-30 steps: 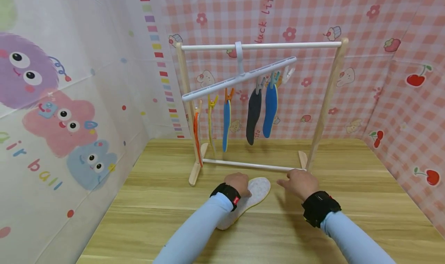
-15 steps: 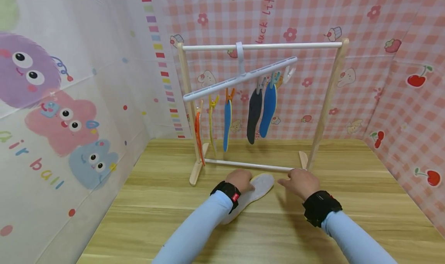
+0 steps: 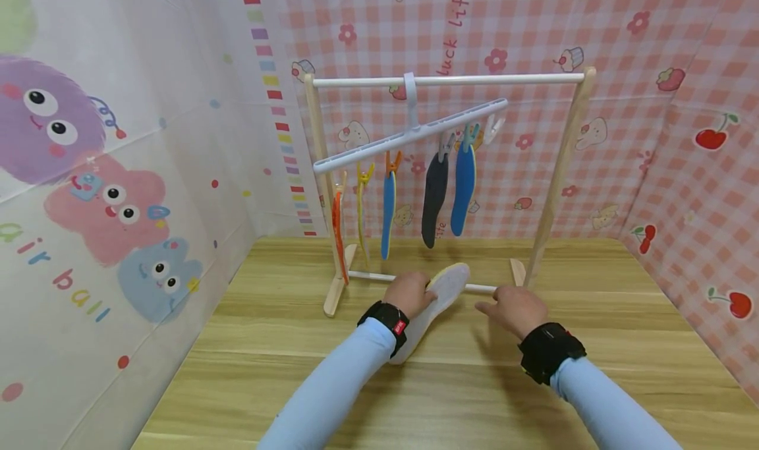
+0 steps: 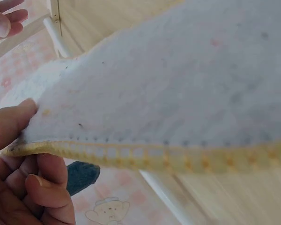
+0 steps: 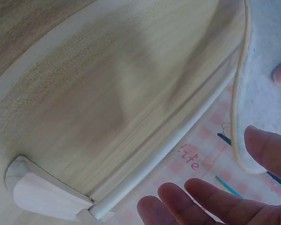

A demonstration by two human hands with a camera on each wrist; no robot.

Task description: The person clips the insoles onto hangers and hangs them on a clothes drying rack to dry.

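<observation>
A fleecy white insole (image 3: 449,286) with a yellow stitched edge is tilted up off the table, its far end raised. My left hand (image 3: 409,294) pinches it by the side, thumb on the fleecy face and fingers behind, as the left wrist view shows on the insole (image 4: 154,89). To the right, my right hand (image 3: 517,310) hovers apart from the insole, fingers extended and holding nothing. In front hangs a pale hanger (image 3: 379,145) with clothespins gripping an orange insole (image 3: 338,229), a thin yellow one, a light blue insole (image 3: 388,219), a dark grey insole (image 3: 435,199) and a blue insole (image 3: 464,193).
A wood-and-white drying rack (image 3: 555,180) stands at the back of the table (image 3: 284,364); its low white rail (image 3: 370,276) runs just beyond my hands. A white clothespin (image 3: 493,128) at the hanger's right end holds nothing. Printed cloth walls surround the table.
The white insole has risen from lying on the table to a tilt, moved up by my left hand. My right hand has hardly moved. The blue insole on the right swings slightly.
</observation>
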